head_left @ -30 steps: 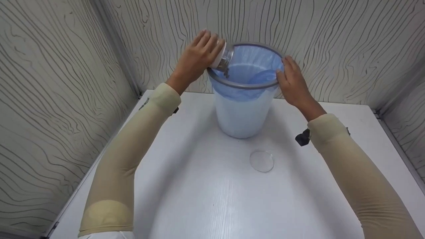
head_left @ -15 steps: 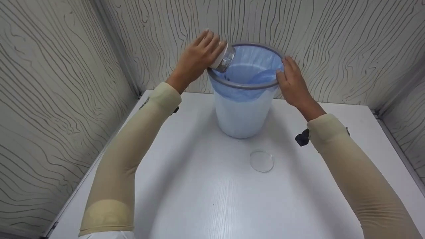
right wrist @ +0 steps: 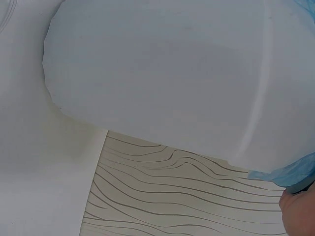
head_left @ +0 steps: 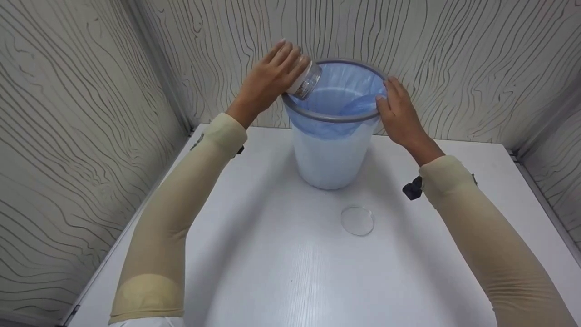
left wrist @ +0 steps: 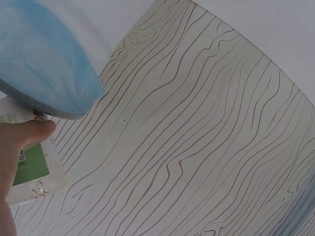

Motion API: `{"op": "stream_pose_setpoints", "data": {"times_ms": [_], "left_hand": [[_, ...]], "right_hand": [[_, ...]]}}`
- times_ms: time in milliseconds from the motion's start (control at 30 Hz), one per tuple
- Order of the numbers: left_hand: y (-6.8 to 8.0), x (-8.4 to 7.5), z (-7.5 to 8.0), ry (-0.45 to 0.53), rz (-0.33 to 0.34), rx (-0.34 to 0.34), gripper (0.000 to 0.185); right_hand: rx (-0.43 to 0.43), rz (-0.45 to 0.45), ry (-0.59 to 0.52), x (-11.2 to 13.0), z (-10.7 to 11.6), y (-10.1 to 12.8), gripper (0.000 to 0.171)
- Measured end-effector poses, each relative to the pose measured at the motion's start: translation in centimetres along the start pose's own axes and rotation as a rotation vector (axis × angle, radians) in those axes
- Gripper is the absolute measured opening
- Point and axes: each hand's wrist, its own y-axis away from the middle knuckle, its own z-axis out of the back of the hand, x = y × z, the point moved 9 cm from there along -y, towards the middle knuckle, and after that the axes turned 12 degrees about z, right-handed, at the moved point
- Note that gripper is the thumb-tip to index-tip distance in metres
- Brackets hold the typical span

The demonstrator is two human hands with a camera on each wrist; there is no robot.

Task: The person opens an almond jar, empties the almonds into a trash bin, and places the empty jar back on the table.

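Head view showed me little change from the frame a second earlier: the dark bits seen dropping from the jar [head_left: 307, 81] then were gone, and the right hand [head_left: 399, 116] had slid slightly along the bin [head_left: 329, 159] rim. Both hands stayed high in the upper middle of the frame.

I counted one jar, one bin, one clear disc [head_left: 357, 220] and one table [head_left: 272, 272].

My left hand [head_left: 270, 81] was wrapped round the jar, tipped mouth-down over the bin's upper left rim. In the left wrist view the thumb [left wrist: 24, 135] lay on the jar's green label [left wrist: 30, 164], with crumbs stuck to the inside wall. The right hand lay with straight fingers against the bin's right rim, gripping nothing.

A blue bag [head_left: 338, 97] lined the bin; what lay at its bottom I could not tell. The disc lay flat below the bin, apart from it.
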Motion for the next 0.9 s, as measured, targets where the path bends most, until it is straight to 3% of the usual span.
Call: {"op": "stream_pose_setpoints", "data": {"times_ms": [267, 500, 633, 900], "left_hand": [[-0.06, -0.13, 0.19, -0.010, 0.022, -0.015, 0.068], [-0.57, -0.91, 0.72, -0.003, -0.007, -0.080, 0.065], [-0.71, -0.56, 0.24, -0.007, 0.020, -0.077, 0.064], [-0.60, -0.55, 0.00, -0.035, -0.013, -0.071, 0.067]], "right_hand": [[0.000, 0.026, -0.040, -0.09, -0.20, -0.24, 0.067], [-0.014, 0.035, -0.036, -0.15, 0.09, -0.38, 0.067], [-0.019, 0.036, -0.024, -0.14, 0.08, -0.27, 0.067], [-0.016, 0.032, -0.021, -0.15, 0.05, -0.19, 0.067]]}}
